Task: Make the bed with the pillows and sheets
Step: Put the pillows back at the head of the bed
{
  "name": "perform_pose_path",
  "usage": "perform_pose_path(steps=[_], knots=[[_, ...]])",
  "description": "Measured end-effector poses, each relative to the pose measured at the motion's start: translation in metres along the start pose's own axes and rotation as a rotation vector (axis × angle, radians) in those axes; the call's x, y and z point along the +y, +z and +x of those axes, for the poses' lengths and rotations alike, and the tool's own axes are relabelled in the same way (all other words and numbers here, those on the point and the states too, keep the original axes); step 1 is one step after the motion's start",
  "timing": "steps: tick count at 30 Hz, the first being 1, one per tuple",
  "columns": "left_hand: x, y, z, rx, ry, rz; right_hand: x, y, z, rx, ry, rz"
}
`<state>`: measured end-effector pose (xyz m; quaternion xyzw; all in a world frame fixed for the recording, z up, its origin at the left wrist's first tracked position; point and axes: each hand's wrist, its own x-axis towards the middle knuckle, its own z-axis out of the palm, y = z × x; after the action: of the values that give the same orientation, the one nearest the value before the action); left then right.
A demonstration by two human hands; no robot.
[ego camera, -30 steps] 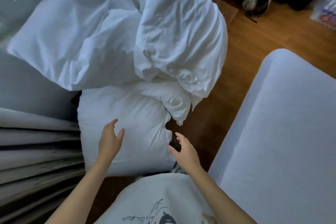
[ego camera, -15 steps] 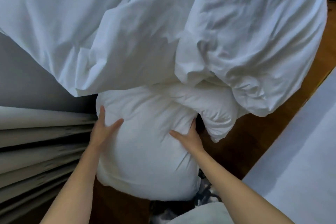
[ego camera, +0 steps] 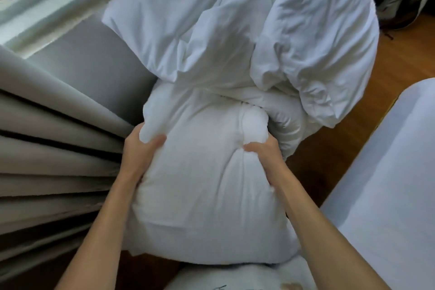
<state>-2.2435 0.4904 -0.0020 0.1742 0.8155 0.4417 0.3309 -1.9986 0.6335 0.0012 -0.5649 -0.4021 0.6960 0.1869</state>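
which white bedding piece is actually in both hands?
The plump pillow nearest the person; left hand and right hand grip its sides. The crumpled duvet lies untouched behind.

Plump white pillow [ego camera: 207, 186] beneath crumpled duvet [ego camera: 247, 30]

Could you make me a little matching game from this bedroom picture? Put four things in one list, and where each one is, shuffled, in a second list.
Things:
1. pillow
2. crumpled duvet
3. curtain
4. mattress

Places:
A. hanging in folds at the left edge of the view
B. flat and bare at the right edge of the view
C. heaped at the top of the view, partly over the pillow's far end
D. gripped between the left hand and the right hand

Pairs: 1-D, 2-C, 3-A, 4-B
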Motion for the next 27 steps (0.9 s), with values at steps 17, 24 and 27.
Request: perform_pose_path(steps=[17,24,27], knots=[[0.035,0.008,-0.24,0.049,0.18,-0.079,0.034,-0.134,-0.208,-0.014,-0.122,0.132],[0.073,0.076,-0.334,-0.089,0.327,-0.051,0.064,-0.247,-0.301,0.2,-0.194,0.21],[0.1,0.122,-0.352,-0.248,0.428,-0.026,0.079,-0.292,-0.334,0.347,-0.26,0.3]])
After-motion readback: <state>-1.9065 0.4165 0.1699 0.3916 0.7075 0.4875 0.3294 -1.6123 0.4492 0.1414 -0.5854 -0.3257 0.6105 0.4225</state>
